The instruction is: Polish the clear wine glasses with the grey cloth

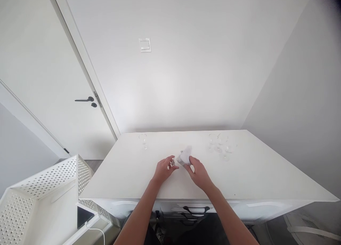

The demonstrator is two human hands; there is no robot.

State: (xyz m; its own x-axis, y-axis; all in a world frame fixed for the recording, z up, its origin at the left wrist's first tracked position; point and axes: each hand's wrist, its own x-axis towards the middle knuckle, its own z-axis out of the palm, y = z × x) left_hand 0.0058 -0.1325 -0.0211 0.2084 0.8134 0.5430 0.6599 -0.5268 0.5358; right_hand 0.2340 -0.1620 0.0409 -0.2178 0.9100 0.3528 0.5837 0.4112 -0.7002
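My left hand [163,169] is over the middle of the white cabinet top [128,181], fingers curled round a small clear glass [173,162]. Most of that glass is hidden by the fingers. Close beside it, my right hand [198,171] pinches a crumpled white cloth [185,155] between thumb and fingers. The cloth is near the glass; whether they touch I cannot tell. Toward the back left stands one clear stemmed glass [143,137]. Several more clear stemmed glasses [218,142] are grouped at the back right, faint against the white surface.
A grey-white wall with a light switch [145,45] rises behind the cabinet. To the left are a door with a dark handle [84,99] and a white perforated rack [48,179] carrying a dark device [84,216] and cable. Dark drawer handles [195,211] stick out in front.
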